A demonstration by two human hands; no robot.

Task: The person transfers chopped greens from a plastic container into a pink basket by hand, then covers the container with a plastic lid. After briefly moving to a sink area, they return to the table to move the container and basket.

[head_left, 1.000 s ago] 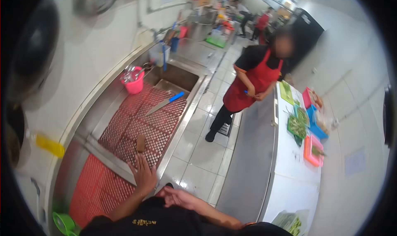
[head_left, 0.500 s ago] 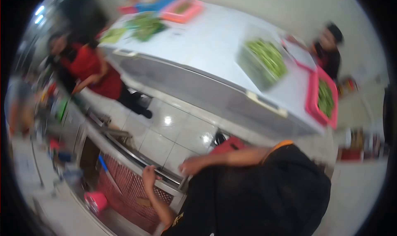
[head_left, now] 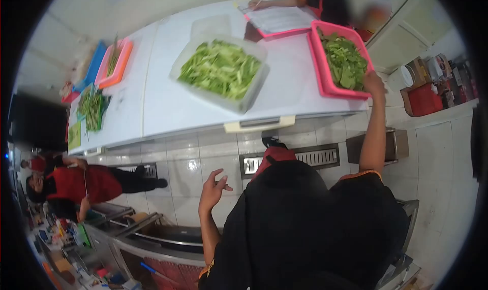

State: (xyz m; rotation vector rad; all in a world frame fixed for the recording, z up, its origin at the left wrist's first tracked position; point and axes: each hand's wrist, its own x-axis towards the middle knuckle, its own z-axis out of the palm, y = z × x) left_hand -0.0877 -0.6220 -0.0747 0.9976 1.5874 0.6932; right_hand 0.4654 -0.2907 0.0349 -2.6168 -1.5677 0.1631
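Observation:
My right hand (head_left: 375, 84) reaches out to the near right corner of a pink plastic basket (head_left: 321, 76), its fingers closed at the rim. Leafy cut greens (head_left: 345, 61) fill the basket, which stands at the right end of the white table (head_left: 168, 82). Above the tiled floor, my left hand (head_left: 213, 189) hangs in the air with its fingers apart, holding nothing. A clear plastic tub (head_left: 243, 106) of chopped pale green vegetables (head_left: 221, 69) sits on the table, left of the basket.
Across the table a person's hand (head_left: 259, 4) rests near a paper sheet (head_left: 282, 20). Another person in a red apron (head_left: 84, 182) stands at the left. Greens (head_left: 91, 107) and an orange-pink basket (head_left: 122, 66) occupy the table's left end. A metal counter (head_left: 127, 249) is behind me.
My view has swung toward the table's right end. My right hand has moved from in front of my body to the pink basket. My left hand has come away from the metal counter.

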